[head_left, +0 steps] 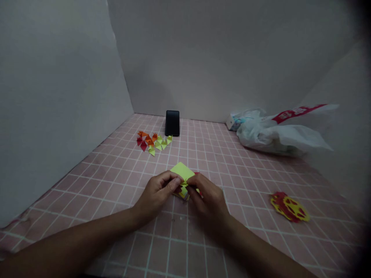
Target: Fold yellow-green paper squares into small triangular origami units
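My left hand (155,193) and my right hand (211,199) meet in front of me, thumbs and fingertips pinched from either side on a small piece of yellow-green folded paper (185,182). Fingers hide most of its shape. Right behind and below it lies a square of yellow-green paper (181,168), one corner pointing away from me. A bit of red (197,173) shows beside its right edge. Farther off to the left, several small folded paper pieces lie in a loose group: red ones (143,145), orange ones (148,139) and yellow-green ones (158,144).
A black phone (172,123) leans near the back wall (203,69). At the back right are a small box (232,122) and a white plastic bag (266,135) with red print. Red and yellow cut-out shapes (290,207) lie on the pink checked surface (116,197) at right.
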A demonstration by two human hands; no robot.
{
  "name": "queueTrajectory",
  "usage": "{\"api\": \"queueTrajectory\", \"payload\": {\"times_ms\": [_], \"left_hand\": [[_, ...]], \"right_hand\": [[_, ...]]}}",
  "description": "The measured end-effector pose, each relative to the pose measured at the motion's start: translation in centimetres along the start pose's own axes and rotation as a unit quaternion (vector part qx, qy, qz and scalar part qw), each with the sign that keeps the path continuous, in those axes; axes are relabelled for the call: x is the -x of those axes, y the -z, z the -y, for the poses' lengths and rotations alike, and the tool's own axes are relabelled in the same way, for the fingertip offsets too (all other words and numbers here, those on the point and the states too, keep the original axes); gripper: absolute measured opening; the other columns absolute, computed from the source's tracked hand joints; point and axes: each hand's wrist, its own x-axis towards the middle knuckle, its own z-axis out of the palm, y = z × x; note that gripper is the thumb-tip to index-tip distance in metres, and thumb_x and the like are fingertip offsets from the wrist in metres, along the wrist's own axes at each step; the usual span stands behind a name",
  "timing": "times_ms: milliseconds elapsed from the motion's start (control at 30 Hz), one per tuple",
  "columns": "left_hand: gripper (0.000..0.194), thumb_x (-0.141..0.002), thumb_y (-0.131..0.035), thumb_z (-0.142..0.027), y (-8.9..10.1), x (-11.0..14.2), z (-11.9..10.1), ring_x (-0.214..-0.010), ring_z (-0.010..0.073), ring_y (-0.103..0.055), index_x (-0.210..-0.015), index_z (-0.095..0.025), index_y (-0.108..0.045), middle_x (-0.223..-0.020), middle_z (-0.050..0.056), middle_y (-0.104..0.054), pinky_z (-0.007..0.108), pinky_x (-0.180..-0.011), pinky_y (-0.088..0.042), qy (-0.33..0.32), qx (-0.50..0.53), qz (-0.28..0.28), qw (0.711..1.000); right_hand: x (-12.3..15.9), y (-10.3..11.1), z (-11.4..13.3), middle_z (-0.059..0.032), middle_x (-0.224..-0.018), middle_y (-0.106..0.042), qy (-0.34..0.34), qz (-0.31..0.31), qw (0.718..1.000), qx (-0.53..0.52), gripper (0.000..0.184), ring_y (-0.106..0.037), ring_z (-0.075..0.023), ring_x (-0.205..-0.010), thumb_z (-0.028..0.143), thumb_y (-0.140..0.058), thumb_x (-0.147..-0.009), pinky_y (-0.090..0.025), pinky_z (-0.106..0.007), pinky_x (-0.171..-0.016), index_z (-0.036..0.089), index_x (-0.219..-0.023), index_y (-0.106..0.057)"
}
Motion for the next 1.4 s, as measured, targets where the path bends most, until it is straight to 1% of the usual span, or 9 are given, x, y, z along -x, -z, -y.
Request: {"api": "queueTrajectory", "payload": {"times_ms": [67,133,333,500,733,933,1100,1233,1400], "left_hand": [[0.022,-0.09,-0.055,-0.034,0.0,-0.15,-0.02,-0.076,0.0146,-0.059,-0.088,-0.015,-0.064,-0.08,0.002,-0.061,0.027,-0.074,-0.048,0.026,0.037,0.011,0.999],[0.021,-0.088,-0.057,-0.035,-0.03,-0.26,0.01,-0.076,0.0143,-0.058,-0.085,-0.015,-0.063,-0.08,0.002,-0.06,0.027,-0.075,-0.047,0.041,0.065,0.016,0.997],[0.021,-0.085,-0.062,-0.036,-0.32,-0.29,0.4,-0.076,0.015,-0.057,-0.081,-0.016,-0.061,-0.079,0.002,-0.059,0.029,-0.078,-0.047,0.078,0.158,0.021,0.984],[0.017,-0.085,-0.063,-0.033,-0.43,-0.25,0.52,-0.078,0.0142,-0.058,-0.083,-0.016,-0.062,-0.08,0.002,-0.06,0.029,-0.08,-0.046,0.096,0.217,0.034,0.971],[0.015,-0.08,-0.066,-0.03,-0.15,-0.3,0.33,-0.077,0.0151,-0.056,-0.079,-0.016,-0.061,-0.08,0.002,-0.06,0.028,-0.077,-0.045,0.09,0.163,0.043,0.981],[0.011,-0.08,-0.064,-0.027,0.11,-0.6,0.41,-0.08,0.0157,-0.058,-0.076,-0.017,-0.06,-0.082,0.002,-0.061,0.029,-0.079,-0.046,0.069,0.13,0.026,0.989],[0.012,-0.079,-0.064,-0.027,0.14,-0.76,0.43,-0.078,0.0152,-0.057,-0.079,-0.016,-0.061,-0.082,0.002,-0.061,0.029,-0.077,-0.046,0.084,0.117,0.024,0.989],[0.011,-0.081,-0.063,-0.027,0.24,-0.83,0.46,-0.08,0.015,-0.057,-0.08,-0.016,-0.062,-0.084,0.002,-0.06,0.029,-0.078,-0.045,0.059,0.078,0.03,0.995],[0.011,-0.081,-0.063,-0.029,0.49,-0.96,0.48,-0.082,0.0157,-0.056,-0.079,-0.017,-0.061,-0.085,0.002,-0.059,0.03,-0.078,-0.045,0.024,0.038,0.035,0.998]], "right_hand": [[0.01,0.01,0.07,-0.0043,-0.077,-0.061,0.026,-0.001,0.999,0.044,0.015,-0.057,-0.0173,-0.072,0.008,-0.047,-0.09,-0.044,-0.028,-0.066,0.02,-0.085,-0.054],[0.08,-0.06,0.01,-0.0044,-0.076,-0.06,0.026,0.001,0.998,0.065,0.016,-0.057,-0.0176,-0.071,0.009,-0.045,-0.091,-0.044,-0.028,-0.064,0.02,-0.084,-0.054],[0.1,-0.19,-0.44,-0.0047,-0.078,-0.06,0.018,0.0,0.999,0.051,0.016,-0.059,-0.0191,-0.077,0.01,-0.044,-0.093,-0.046,-0.03,-0.07,0.02,-0.085,-0.053],[0.04,-0.06,-0.29,-0.0045,-0.079,-0.062,0.016,0.0,0.999,0.048,0.015,-0.06,-0.0189,-0.077,0.009,-0.045,-0.092,-0.047,-0.03,-0.069,0.02,-0.086,-0.053],[0.12,-0.07,0.02,-0.0047,-0.08,-0.063,0.0,0.004,0.999,0.042,0.014,-0.06,-0.0187,-0.078,0.011,-0.046,-0.091,-0.045,-0.029,-0.067,0.021,-0.085,-0.054],[-0.33,0.12,0.32,-0.0035,-0.08,-0.062,-0.059,0.024,0.997,-0.046,0.007,-0.058,-0.0168,-0.073,0.016,-0.054,-0.09,-0.044,-0.029,-0.066,0.02,-0.085,-0.058],[-0.45,0.2,0.13,-0.0029,-0.08,-0.063,-0.076,0.028,0.994,-0.07,0.01,-0.058,-0.016,-0.073,0.014,-0.053,-0.089,-0.043,-0.028,-0.066,0.019,-0.085,-0.06],[-0.31,0.11,0.05,-0.0028,-0.079,-0.063,-0.09,0.03,0.993,-0.064,0.013,-0.058,-0.0159,-0.073,0.015,-0.052,-0.09,-0.043,-0.028,-0.065,0.019,-0.081,-0.059],[-0.3,0.07,-0.09,-0.0029,-0.077,-0.062,-0.08,0.036,0.994,-0.069,0.014,-0.057,-0.0155,-0.072,0.014,-0.05,-0.09,-0.041,-0.027,-0.064,0.018,-0.081,-0.059]]}}
